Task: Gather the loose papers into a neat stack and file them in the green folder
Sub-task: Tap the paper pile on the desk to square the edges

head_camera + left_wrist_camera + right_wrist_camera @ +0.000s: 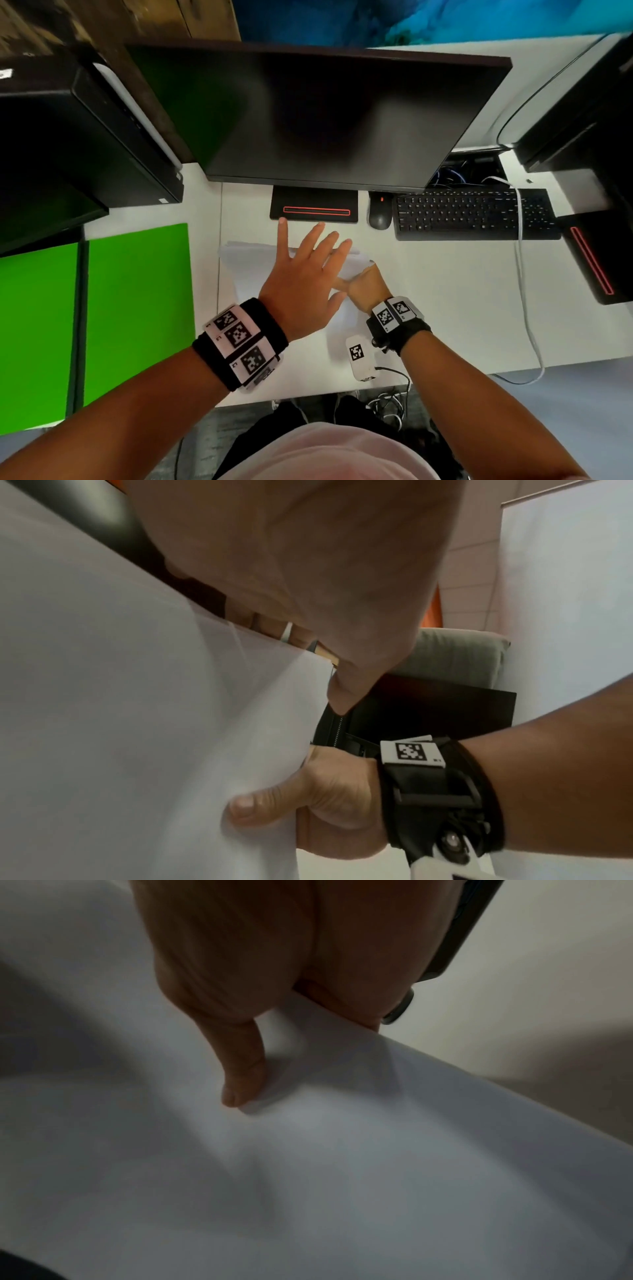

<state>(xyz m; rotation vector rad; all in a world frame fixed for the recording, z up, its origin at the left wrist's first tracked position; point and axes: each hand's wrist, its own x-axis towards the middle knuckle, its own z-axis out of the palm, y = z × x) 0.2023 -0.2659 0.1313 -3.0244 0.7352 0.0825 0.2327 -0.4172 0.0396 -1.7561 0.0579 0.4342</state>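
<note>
The right hand (364,286) forms the grip: its thumb (260,808) lies on the top face of the papers (253,270) and its fingers curl beneath the right edge, so the sheets are pinched there rather than merely pressed. This placement likely serves to lift that edge off the tabletop (445,291) so that the sheets can be drawn together. In the right wrist view the thumb bears down on the paper surface just inboard of the held edge, and the sheet bows slightly around it. The left hand (301,284) is spread wide, fingers straight, above the papers immediately left of the grip; whether the palm rests on the sheets cannot be told. A flat hand in this position probably steadies the pile and keeps the upper sheets from sliding while the grip raises one side. The papers lie directly under and to the left of the grip, their far corners fanned and not yet squared. The green folder (137,308) lies open and flat, well to the left of the grip, beyond the left hand, presumably opened in readiness to receive the stack. Judged from this layout, gathering is under way and filing is not yet begun.
</note>
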